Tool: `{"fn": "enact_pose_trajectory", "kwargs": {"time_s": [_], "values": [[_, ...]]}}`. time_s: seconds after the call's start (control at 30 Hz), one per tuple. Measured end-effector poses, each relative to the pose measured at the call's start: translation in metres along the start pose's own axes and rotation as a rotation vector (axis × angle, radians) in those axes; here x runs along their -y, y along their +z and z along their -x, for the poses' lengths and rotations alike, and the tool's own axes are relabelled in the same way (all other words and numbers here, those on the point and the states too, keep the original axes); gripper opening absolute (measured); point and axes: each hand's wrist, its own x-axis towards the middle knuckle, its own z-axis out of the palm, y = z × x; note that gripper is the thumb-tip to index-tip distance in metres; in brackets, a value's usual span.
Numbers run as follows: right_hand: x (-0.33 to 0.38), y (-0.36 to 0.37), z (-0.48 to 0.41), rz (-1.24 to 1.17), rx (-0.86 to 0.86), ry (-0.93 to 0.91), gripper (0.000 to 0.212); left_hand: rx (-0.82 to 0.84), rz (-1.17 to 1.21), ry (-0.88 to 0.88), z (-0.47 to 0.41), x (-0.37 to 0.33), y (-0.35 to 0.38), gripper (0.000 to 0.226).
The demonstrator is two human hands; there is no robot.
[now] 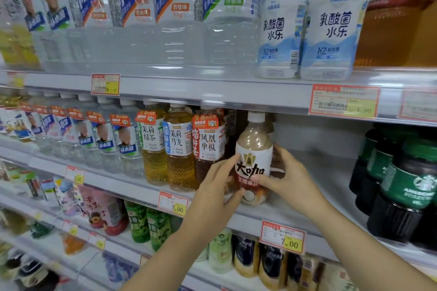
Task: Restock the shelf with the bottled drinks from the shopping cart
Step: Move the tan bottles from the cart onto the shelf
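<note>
Both hands, left hand (218,178) and right hand (287,173), wrapped around milk-coffee bottle (254,149) on shelf (307,172): seat upright, label front, snug beside tea bottle (208,146).

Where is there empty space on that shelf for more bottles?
Bare shelf lies between the milk tea bottle, held by both hands, and the dark coffee bottles on the right. Left of it, tea bottles stand packed side by side.
</note>
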Motion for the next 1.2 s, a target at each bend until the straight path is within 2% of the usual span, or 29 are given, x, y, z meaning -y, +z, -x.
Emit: {"fn": "enact_pose_trajectory", "kwargs": {"time_s": [0.1,0.3,0.47,0.53,0.57,0.63,0.67,0.7,0.77,0.87,0.97,1.1,1.2], "values": [[0.001,-0.006,-0.005,0.070,0.026,0.006,0.068,0.034,-0.066,0.052,0.002,0.001,0.006,0.071],[-0.006,-0.012,-0.011,-0.023,0.080,0.043,0.076,0.042,-0.097,0.106,0.001,0.002,0.013,0.074],[-0.002,-0.010,-0.010,-0.061,0.093,0.034,0.070,0.022,-0.106,0.143,0.000,0.007,0.013,0.076],[-0.002,-0.007,-0.005,0.011,0.012,0.024,0.077,0.018,-0.111,0.150,0.002,0.008,0.012,0.074],[-0.001,-0.005,0.000,0.073,-0.088,-0.012,0.077,0.008,-0.109,0.156,0.005,0.008,0.011,0.070],[0.009,0.002,0.016,0.184,-0.316,-0.196,0.064,-0.041,-0.099,0.179,0.014,0.010,0.006,0.055],[0.017,0.010,0.025,0.203,-0.377,-0.326,0.054,-0.087,-0.099,0.191,0.021,0.012,0.002,0.046],[0.023,0.020,0.033,0.204,-0.366,-0.444,0.043,-0.145,-0.102,0.201,0.031,0.017,-0.001,0.039],[0.029,0.049,0.049,0.194,-0.194,-0.624,0.026,-0.268,-0.114,0.177,0.057,0.031,-0.010,0.030],[0.022,0.111,0.072,0.161,0.171,-0.638,0.017,-0.388,-0.147,-0.018,0.117,0.068,-0.021,0.025],[-0.001,0.179,0.094,0.185,0.493,-0.513,0.020,-0.411,-0.193,-0.406,0.205,0.116,-0.020,0.025],[-0.052,0.275,0.125,0.265,0.893,-0.312,0.021,-0.344,-0.110,-1.013,0.334,0.156,0.001,0.027],[-0.098,0.344,0.154,0.349,1.100,-0.246,0.024,-0.317,-0.086,-1.300,0.413,0.167,0.021,0.026]]}}
